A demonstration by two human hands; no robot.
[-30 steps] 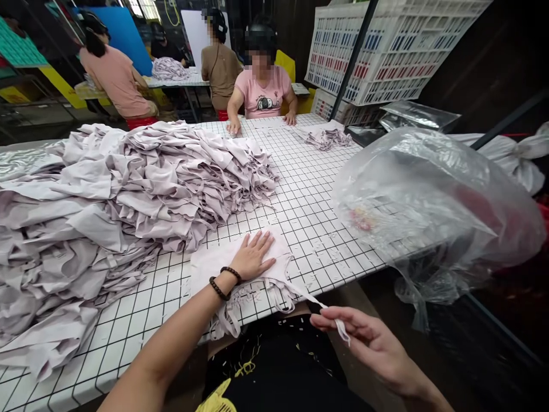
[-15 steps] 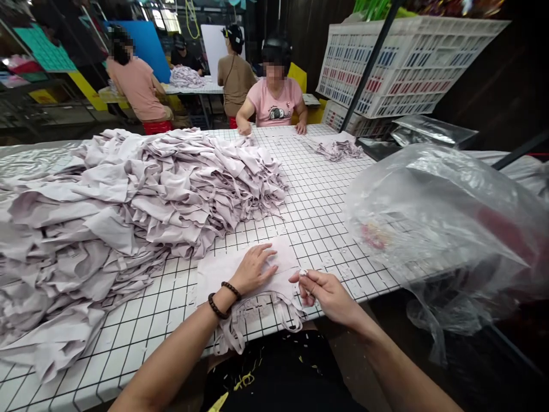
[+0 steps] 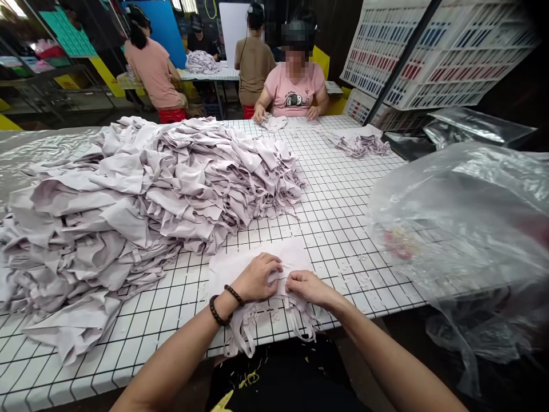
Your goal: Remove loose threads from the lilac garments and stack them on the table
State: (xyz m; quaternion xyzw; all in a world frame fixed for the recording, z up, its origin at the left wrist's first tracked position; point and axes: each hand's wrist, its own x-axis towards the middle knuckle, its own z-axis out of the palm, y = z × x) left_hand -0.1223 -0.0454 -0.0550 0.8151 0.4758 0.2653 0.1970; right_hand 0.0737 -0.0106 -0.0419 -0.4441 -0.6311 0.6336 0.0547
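A pale pink garment with thin straps [image 3: 227, 269] lies flat before me at the table's near edge, its straps toward my body. My left hand [image 3: 261, 277], with two dark bead bracelets at the wrist, rests on its middle; the fingers are curled and gather the cloth. Close beside it, my right hand [image 3: 309, 288] pinches at the garment, thumb and fingers together. Whatever is between those right fingertips is hidden. Small white scraps [image 3: 362, 280] are scattered on the table to the right.
A large heap of similar garments [image 3: 171, 183] covers the left of the grid-patterned table [image 3: 334, 200]. To the right bulges a clear plastic bag [image 3: 450, 212]. A smaller garment pile [image 3: 360, 142] lies toward the back, near a seated co-worker [image 3: 295, 86]. White crates [image 3: 429, 57] stand back right.
My right hand, previously above the cloth with a small white bit at its fingertips, has come down onto the garment beside my left. The left fingers have curled. The view has shifted left.
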